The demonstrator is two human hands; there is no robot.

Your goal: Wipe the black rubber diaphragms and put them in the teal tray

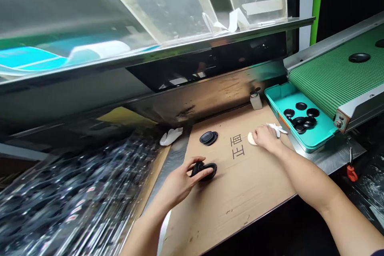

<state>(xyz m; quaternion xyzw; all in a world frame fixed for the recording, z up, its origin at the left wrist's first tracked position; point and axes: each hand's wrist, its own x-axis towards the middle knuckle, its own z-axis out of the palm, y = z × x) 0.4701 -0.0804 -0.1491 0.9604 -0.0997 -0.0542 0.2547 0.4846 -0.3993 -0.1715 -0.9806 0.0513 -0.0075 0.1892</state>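
My left hand [183, 179] grips a black oval plastic part [207, 170] that lies on the brown cardboard sheet [240, 192]. Just beyond it on the cardboard rests a second black oval part [209, 137]. My right hand [265, 137] rests on the cardboard near the teal tray, fingers closed over a small white pad [251, 139], with a white cloth [277, 128] sticking out behind it.
A teal tray [315, 138] at the right holds several black parts [301, 118]. Above it slopes a green conveyor belt [330, 76] carrying a black part [359, 57]. A small dispenser bottle [256, 99] stands at the back. A white glove [171, 136] and blurred plastic-wrapped stock [75, 196] lie at left.
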